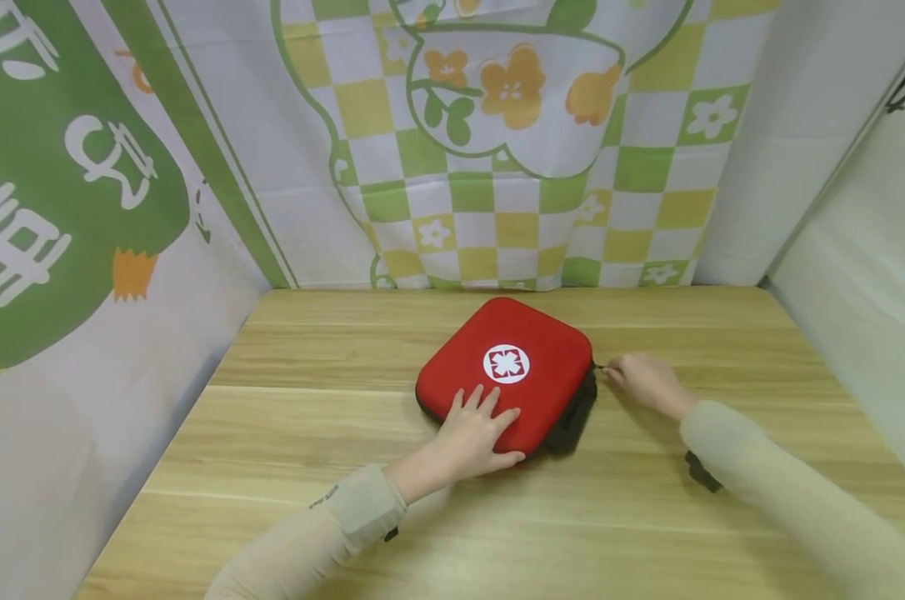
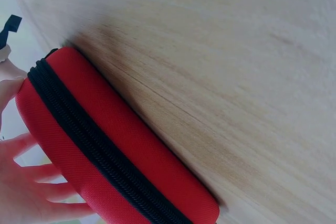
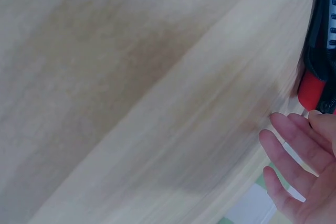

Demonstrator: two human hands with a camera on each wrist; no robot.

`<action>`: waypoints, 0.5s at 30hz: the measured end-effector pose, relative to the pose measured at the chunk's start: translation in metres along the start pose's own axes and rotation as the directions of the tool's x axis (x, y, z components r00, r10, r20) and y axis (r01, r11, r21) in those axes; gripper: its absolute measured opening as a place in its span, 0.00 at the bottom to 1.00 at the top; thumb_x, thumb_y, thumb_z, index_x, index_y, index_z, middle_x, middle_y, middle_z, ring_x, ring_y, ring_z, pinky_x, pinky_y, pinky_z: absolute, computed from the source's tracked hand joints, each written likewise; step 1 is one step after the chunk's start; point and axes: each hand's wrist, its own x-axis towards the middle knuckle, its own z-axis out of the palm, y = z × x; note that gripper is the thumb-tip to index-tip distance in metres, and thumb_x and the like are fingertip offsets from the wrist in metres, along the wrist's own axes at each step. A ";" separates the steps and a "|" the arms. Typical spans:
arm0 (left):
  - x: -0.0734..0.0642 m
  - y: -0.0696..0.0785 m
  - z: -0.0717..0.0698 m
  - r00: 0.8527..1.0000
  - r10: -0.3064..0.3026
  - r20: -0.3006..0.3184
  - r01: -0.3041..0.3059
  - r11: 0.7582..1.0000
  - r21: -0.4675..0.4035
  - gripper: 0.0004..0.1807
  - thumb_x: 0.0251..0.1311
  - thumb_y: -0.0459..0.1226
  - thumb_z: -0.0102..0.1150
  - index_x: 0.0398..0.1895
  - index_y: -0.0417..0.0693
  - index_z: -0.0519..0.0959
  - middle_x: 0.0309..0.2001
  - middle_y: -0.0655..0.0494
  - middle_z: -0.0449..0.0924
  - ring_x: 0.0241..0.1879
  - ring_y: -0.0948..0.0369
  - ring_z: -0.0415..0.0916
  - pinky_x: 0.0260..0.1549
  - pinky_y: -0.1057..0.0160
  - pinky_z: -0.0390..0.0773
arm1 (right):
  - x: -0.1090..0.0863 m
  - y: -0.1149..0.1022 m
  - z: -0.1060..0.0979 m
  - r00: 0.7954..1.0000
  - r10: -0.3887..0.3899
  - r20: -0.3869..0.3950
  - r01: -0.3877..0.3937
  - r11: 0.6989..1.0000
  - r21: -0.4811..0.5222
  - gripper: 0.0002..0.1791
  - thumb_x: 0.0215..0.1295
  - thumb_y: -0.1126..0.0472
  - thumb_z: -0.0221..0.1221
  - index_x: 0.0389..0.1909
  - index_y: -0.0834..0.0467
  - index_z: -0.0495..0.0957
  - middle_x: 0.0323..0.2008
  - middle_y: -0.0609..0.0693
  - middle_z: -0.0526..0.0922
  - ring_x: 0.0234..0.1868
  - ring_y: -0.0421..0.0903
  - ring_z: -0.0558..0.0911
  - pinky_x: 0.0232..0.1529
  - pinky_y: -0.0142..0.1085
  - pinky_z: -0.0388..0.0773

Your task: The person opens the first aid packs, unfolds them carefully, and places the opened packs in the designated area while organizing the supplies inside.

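- At the far left of the frame hangs a pale cloth (image 1: 40,450) with a big green shape and white lettering on it.
- The wooden table (image 1: 310,433) stretches across the lower part of the frame.
- My left sleeve (image 1: 295,542) comes in from the bottom, left of the middle.
- My left hand (image 1: 470,440) lies just below the frame's centre, its fingers spread and fairly straight on the red case's near edge, gripping nothing.
- The red case (image 1: 546,375) sits flat on the table near the middle of the frame, turned cornerwise, with a round white emblem (image 1: 506,364) on top; from my left wrist I see a black zipper (image 2: 100,153) along its side.
- Behind it, at top centre, hangs a green-and-yellow checked cloth (image 1: 482,225).
- A black handle (image 1: 572,417) hangs on the case's right side.
- My right hand (image 1: 647,383), right of centre, pinches a thin zipper pull (image 1: 601,367) at the case's right corner between thumb and forefinger; my other fingers are loosely bent.
- My right sleeve (image 1: 775,492) reaches in from the lower right.
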 end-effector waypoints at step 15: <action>-0.009 -0.020 0.002 0.998 0.059 0.018 -0.059 0.998 -0.028 0.32 0.48 0.57 0.55 0.58 0.57 0.67 0.61 0.47 0.62 0.60 0.47 0.58 0.58 0.47 0.58 | -0.018 -0.014 -0.003 0.999 -0.033 0.039 0.033 0.999 -0.005 0.10 0.56 0.65 0.55 0.17 0.58 0.74 0.14 0.45 0.73 0.18 0.43 0.73 0.18 0.41 0.71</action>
